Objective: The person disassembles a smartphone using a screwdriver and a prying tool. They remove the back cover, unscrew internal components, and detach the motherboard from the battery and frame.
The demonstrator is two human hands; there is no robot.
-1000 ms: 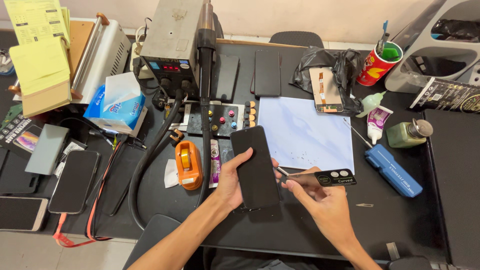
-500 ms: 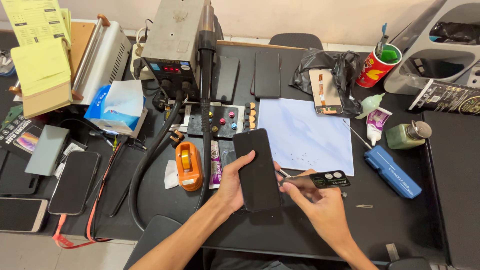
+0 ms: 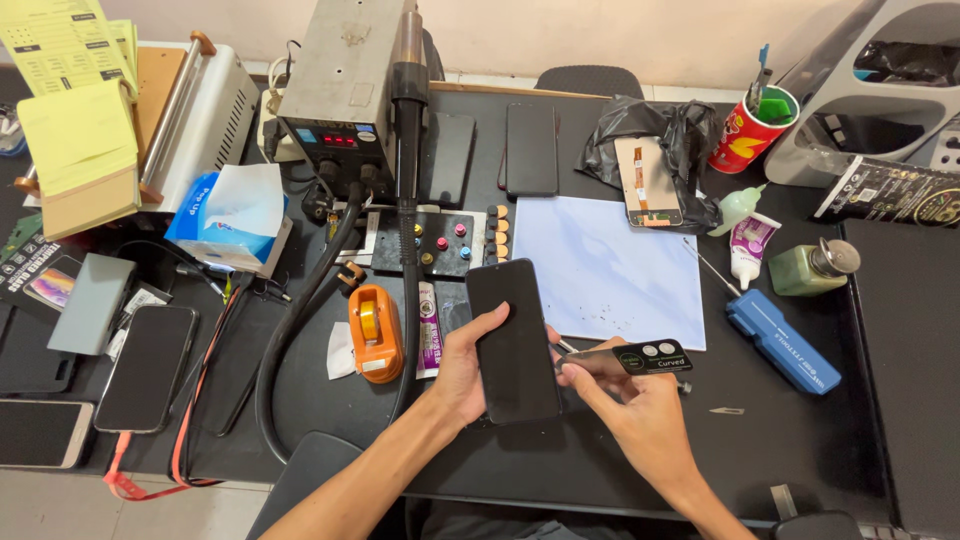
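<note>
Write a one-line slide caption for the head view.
Left hand grips a black phone while right hand applies tweezers to its edge.

I see a plain black phone in my left hand, a black tool with pale dots in my right hand, and a pale blue sheet on the black table. The tape dispenser is orange, the flat case blue, the cup red with yellow marks. The bottle is green, the notepads yellow.
</note>
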